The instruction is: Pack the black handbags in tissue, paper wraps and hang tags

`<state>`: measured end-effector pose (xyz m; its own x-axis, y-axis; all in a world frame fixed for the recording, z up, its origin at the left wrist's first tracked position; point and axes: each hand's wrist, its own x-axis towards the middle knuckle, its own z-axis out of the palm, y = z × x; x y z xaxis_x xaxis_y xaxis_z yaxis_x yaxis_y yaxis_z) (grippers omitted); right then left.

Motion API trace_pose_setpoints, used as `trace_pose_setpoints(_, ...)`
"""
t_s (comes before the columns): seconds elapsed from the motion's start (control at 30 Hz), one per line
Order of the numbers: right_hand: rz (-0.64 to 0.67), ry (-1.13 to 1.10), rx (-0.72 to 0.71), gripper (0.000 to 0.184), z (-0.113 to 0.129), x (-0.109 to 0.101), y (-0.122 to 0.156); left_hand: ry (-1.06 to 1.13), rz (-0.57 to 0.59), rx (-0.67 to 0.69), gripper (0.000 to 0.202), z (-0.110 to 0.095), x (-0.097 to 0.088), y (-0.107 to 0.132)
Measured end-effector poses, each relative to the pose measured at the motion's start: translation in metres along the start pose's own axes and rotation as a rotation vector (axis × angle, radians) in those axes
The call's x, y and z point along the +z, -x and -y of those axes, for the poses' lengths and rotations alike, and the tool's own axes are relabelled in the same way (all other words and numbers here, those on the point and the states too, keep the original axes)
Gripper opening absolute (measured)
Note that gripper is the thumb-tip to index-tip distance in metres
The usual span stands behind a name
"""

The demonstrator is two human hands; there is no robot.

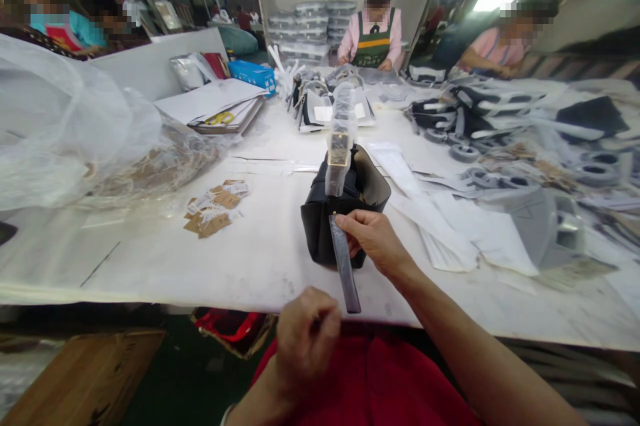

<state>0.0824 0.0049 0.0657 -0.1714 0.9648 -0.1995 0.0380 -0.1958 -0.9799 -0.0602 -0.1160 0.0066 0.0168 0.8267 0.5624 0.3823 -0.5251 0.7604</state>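
Pinches the dark strap (346, 273) in the right hand (374, 236), thumb just beside a small stud (335, 214) at its upper end. Has the black bag (316, 233) right behind that grip, resting on the white table (270, 253), with a plastic-wrapped handle (343, 106) rising beyond. Has the strap's free end reaching below the grip, toward the near edge. Holds the left hand (307, 333) half-curled, lower and left of the grip (too blurred to tell whether holding anything). Shows tags (216, 209) heaped well left of the grip, white sheets (445, 233) to its right
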Motion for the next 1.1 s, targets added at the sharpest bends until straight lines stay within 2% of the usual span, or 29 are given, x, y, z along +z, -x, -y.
trace_pose_setpoints(0.03,0.001,0.006,-0.008,0.037,0.000,0.000,0.000,0.081,-0.105,-0.180,0.007,0.001,-0.003,-0.009)
trace_pose_setpoints(0.07,-0.001,0.020,-0.021,0.037,0.001,0.000,0.001,0.195,-0.158,-0.375,0.015,0.003,-0.003,-0.020)
trace_pose_setpoints(0.13,-0.019,0.065,-0.063,0.038,0.002,0.000,0.003,0.548,-0.085,-0.662,0.031,0.007,0.003,-0.043)
trace_pose_setpoints(0.17,-0.035,0.090,-0.085,0.039,0.002,0.001,0.004,0.721,-0.018,-0.755,0.038,0.007,0.008,-0.053)
trace_pose_setpoints(0.23,-0.068,0.137,-0.115,0.039,0.001,0.001,0.006,0.968,0.077,-0.858,0.047,0.005,0.020,-0.067)
trace_pose_setpoints(0.33,-0.091,0.191,-0.139,0.037,0.000,-0.001,0.008,1.049,0.048,-0.894,0.050,-0.001,0.035,-0.074)
trace_pose_setpoints(0.5,-0.081,0.250,-0.178,0.037,-0.001,-0.003,0.003,0.943,-0.002,-0.914,0.048,0.001,0.045,-0.073)
trace_pose_setpoints(0.63,0.006,0.137,-0.090,0.040,-0.001,-0.004,-0.001,0.778,-0.010,-0.838,0.049,0.011,0.047,-0.074)
trace_pose_setpoints(0.73,0.011,0.176,-0.061,0.038,0.001,-0.010,0.004,0.663,0.002,-0.775,0.049,0.018,0.045,-0.073)
trace_pose_setpoints(0.77,-0.032,0.222,-0.100,0.037,0.004,-0.014,0.007,0.642,0.003,-0.769,0.049,0.020,0.043,-0.072)
trace_pose_setpoints(0.83,-0.200,0.350,-0.263,0.038,0.010,-0.025,0.011,0.612,-0.003,-0.768,0.048,0.024,0.040,-0.069)
trace_pose_setpoints(0.9,-0.376,0.533,-0.525,0.035,0.016,-0.040,0.009,0.590,-0.010,-0.767,0.047,0.026,0.039,-0.067)
trace_pose_setpoints(0.93,-0.417,0.644,-0.659,0.031,0.018,-0.048,0.005,0.581,-0.012,-0.766,0.046,0.028,0.038,-0.067)
trace_pose_setpoints(1.0,-0.366,0.862,-0.855,0.030,0.019,-0.060,-0.005,0.568,-0.013,-0.765,0.046,0.029,0.038,-0.068)
trace_pose_setpoints(1.03,-0.297,0.943,-0.904,0.030,0.017,-0.065,-0.009,0.559,-0.013,-0.767,0.046,0.030,0.039,-0.068)
trace_pose_setpoints(1.1,-0.175,1.011,-0.906,0.018,0.011,-0.069,-0.014,0.539,-0.005,-0.768,0.048,0.030,0.038,-0.070)
